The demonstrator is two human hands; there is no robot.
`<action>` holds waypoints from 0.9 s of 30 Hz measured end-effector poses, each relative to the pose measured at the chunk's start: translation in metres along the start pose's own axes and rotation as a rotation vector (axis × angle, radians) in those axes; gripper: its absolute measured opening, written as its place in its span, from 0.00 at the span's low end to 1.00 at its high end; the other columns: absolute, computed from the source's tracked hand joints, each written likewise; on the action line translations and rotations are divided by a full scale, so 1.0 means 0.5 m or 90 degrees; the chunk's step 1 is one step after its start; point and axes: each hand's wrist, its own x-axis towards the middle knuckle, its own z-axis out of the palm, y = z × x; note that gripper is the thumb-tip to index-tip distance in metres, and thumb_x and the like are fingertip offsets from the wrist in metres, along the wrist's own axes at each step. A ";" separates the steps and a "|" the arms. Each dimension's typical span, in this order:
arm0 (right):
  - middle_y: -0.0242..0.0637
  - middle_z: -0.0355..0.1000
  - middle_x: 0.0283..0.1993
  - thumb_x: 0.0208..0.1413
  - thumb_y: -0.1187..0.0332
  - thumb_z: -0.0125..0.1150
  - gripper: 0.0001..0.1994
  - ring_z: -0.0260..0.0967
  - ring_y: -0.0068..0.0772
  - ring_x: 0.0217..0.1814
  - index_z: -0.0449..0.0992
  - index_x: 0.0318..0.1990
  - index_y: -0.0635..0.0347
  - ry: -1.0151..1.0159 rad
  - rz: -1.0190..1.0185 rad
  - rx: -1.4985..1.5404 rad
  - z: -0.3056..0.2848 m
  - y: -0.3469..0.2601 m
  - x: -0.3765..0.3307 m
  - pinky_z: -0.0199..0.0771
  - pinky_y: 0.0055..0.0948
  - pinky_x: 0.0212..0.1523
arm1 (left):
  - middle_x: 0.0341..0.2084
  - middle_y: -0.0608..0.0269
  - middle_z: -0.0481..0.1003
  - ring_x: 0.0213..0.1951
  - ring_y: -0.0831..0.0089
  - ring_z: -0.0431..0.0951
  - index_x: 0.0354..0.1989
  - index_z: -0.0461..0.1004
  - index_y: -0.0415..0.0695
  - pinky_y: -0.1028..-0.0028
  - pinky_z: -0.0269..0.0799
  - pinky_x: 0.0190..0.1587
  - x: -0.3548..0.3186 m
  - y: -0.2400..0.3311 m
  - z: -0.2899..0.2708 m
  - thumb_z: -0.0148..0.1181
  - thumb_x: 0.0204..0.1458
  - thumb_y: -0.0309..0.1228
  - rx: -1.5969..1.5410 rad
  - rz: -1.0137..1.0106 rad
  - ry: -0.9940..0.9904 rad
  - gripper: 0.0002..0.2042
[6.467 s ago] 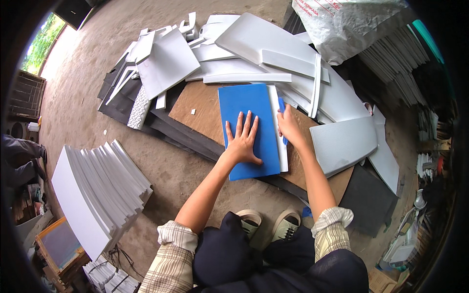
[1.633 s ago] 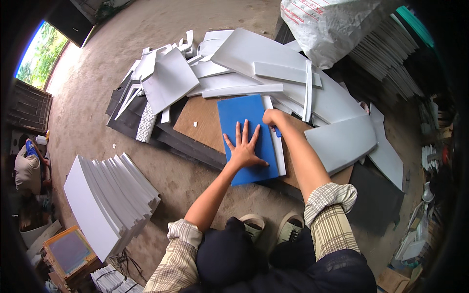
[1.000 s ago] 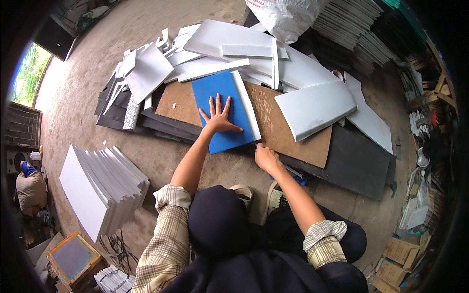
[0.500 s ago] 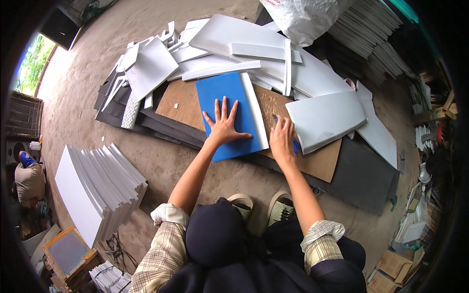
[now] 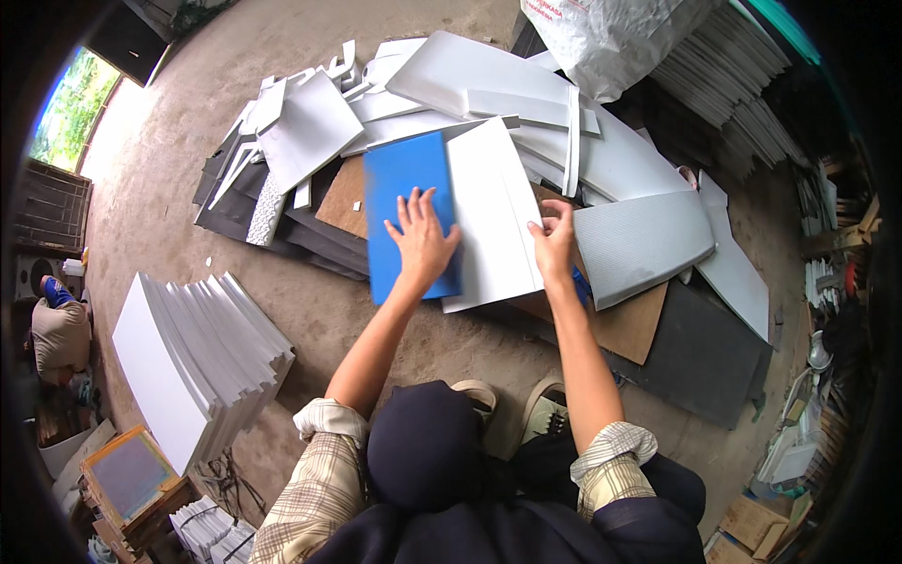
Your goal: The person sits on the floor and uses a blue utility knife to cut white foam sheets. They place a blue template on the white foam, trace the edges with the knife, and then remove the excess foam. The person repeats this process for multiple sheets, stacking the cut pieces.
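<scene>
My left hand [image 5: 423, 242] lies on a blue rectangular board [image 5: 399, 179], fingers apart. Against that board's right side is a white foam sheet [image 5: 484, 207], with a lengthwise line near its right edge. The thumb and fingers of my right hand [image 5: 556, 240] are at this right edge and appear to grip it. Partly hidden by my right wrist is a small blue object [image 5: 582, 284]; whether my hand holds it, I cannot tell. Below the board and sheet is a brown wooden board [image 5: 625, 324], stacked on dark sheets [image 5: 695, 352].
White foam offcuts [image 5: 536, 80] are heaped beyond the boards, with a curved grey-white piece [image 5: 644, 246] at right. A stack of white sheets [image 5: 202, 362] stands on the floor at left. A white plastic sack [image 5: 611, 42] is at the far right. My shoes [image 5: 545, 409] are close by.
The blue board has shifted left, and much more of the white sheet now shows on its right. My left hand has slid left with the board, its fingers less spread.
</scene>
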 end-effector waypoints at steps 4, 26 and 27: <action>0.38 0.71 0.30 0.44 0.80 0.57 0.19 0.68 0.29 0.31 0.62 0.46 0.57 -0.013 0.008 0.033 -0.095 -0.081 -0.002 0.67 0.27 0.32 | 0.58 0.46 0.51 0.62 0.52 0.48 0.58 0.49 0.41 0.44 0.41 0.58 0.037 -0.061 -0.037 0.57 0.46 0.43 -0.061 -0.067 0.026 0.34; 0.49 0.61 0.42 0.47 0.73 0.53 0.21 0.60 0.49 0.44 0.59 0.50 0.66 -0.063 -0.201 -0.606 -0.133 0.114 -0.099 0.66 0.40 0.44 | 0.36 0.62 0.71 0.39 0.77 0.71 0.48 0.60 0.41 0.78 0.68 0.40 -0.038 0.088 -0.172 0.59 0.48 0.26 -0.877 0.165 0.040 0.20; 0.49 0.61 0.43 0.47 0.72 0.53 0.22 0.59 0.49 0.44 0.59 0.51 0.66 -0.063 -0.138 -0.594 -0.133 0.113 -0.096 0.65 0.40 0.44 | 0.36 0.62 0.71 0.39 0.77 0.71 0.48 0.60 0.40 0.78 0.68 0.41 -0.036 0.093 -0.188 0.59 0.47 0.26 -0.846 0.192 0.044 0.20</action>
